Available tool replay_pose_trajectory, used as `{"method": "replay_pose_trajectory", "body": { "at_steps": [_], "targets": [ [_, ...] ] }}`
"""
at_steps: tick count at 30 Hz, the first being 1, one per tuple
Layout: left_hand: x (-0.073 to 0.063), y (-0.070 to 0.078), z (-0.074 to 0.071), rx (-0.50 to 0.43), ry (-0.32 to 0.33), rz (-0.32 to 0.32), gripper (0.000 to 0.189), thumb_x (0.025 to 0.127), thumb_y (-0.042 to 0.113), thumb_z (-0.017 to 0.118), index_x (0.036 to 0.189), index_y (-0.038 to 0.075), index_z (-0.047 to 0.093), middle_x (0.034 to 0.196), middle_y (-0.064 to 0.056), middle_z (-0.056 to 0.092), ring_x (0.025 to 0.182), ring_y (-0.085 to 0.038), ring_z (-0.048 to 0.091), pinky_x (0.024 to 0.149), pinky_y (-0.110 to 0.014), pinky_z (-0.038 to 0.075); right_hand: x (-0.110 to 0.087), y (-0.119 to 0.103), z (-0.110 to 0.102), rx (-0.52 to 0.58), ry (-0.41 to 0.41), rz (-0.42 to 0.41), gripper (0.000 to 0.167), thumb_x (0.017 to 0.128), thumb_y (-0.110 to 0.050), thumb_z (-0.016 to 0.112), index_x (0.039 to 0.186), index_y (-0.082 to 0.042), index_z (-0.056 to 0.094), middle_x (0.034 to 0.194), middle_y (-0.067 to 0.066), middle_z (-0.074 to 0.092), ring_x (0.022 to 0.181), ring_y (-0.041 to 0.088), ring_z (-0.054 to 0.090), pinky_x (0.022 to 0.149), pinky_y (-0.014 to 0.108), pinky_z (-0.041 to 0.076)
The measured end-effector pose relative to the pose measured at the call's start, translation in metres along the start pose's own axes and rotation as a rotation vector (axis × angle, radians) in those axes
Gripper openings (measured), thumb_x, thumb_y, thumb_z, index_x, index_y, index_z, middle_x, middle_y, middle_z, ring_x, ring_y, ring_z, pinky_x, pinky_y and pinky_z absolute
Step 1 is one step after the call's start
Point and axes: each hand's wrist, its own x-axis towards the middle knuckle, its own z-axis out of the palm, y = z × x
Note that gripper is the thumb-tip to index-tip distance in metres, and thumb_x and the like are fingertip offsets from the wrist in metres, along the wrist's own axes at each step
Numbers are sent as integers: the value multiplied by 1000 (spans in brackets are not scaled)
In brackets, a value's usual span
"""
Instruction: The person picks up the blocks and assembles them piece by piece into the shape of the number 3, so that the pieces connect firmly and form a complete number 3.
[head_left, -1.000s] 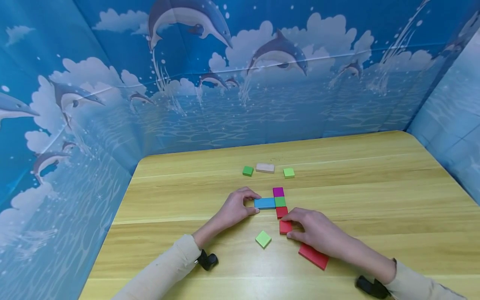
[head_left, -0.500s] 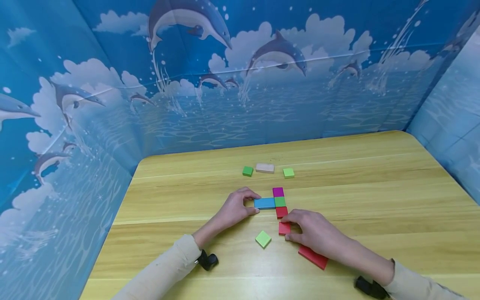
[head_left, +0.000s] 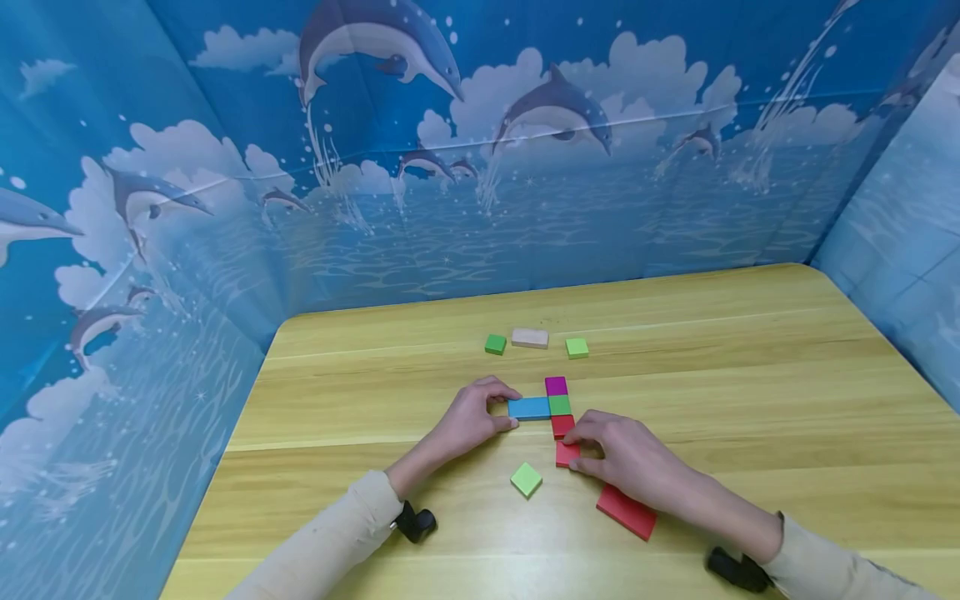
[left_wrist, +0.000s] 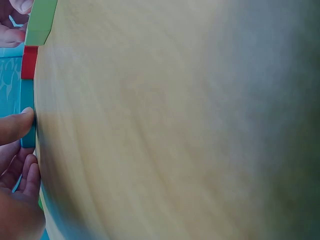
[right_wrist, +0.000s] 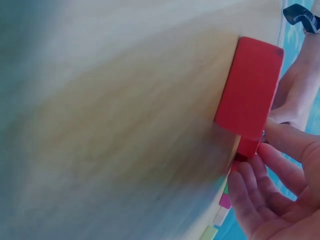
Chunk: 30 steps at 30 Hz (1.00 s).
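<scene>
Blue block [head_left: 529, 408] in fingers of left hand [head_left: 472, 414], nearer small red block [head_left: 566, 455] in fingers of right hand [head_left: 632, 457]

Across all views no text, label, brand, number or sign can be read, neither on the flat, coloured, four-sided blocks [head_left: 529, 408], mostly towards five o'clock, nor on the blue dolphin-printed backdrop [head_left: 480, 225] at twelve o'clock.
</scene>
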Motion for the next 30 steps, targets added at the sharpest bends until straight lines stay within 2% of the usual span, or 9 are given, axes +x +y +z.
{"method": "replay_pose_trajectory", "body": {
  "at_steps": [5, 13, 20, 30],
  "targets": [
    [0, 0, 0, -6, -4, -9, 30, 84, 12, 79, 114, 12, 72, 107, 7, 63, 98, -11, 56, 88, -28, 47, 2, 0, 1, 3, 4, 9, 29, 80, -24, 83, 107, -20, 74, 100, -12, 63, 88, 10, 58, 81, 33, 52],
    [0, -2, 0, -10, -5, -9, 29, 85, 13, 78, 113, 13, 73, 107, 8, 63, 99, -11, 56, 88, -28, 47, 5, -1, 2, 5, 4, 22, 28, 79, -23, 84, 106, -20, 75, 96, -12, 61, 84, 8, 55, 76, 29, 51],
    [0, -3, 1, -17, -5, -10, 29, 85, 13, 78, 113, 14, 73, 106, 9, 62, 99, -11, 55, 89, -29, 46, 6, -2, 1, 15, -4, 39, 27, 80, -22, 83, 106, -20, 75, 97, -12, 61, 85, 9, 56, 78, 30, 51],
    [1, -3, 0, -8, 1, -3, 30, 84, 12, 79, 113, 13, 73, 105, 8, 63, 97, -11, 55, 88, -28, 46, 10, 7, -6, 38, 53, -21, 23, 84, -19, 80, 107, -19, 74, 99, -10, 63, 87, 11, 57, 78, 34, 52]
  ]
}}
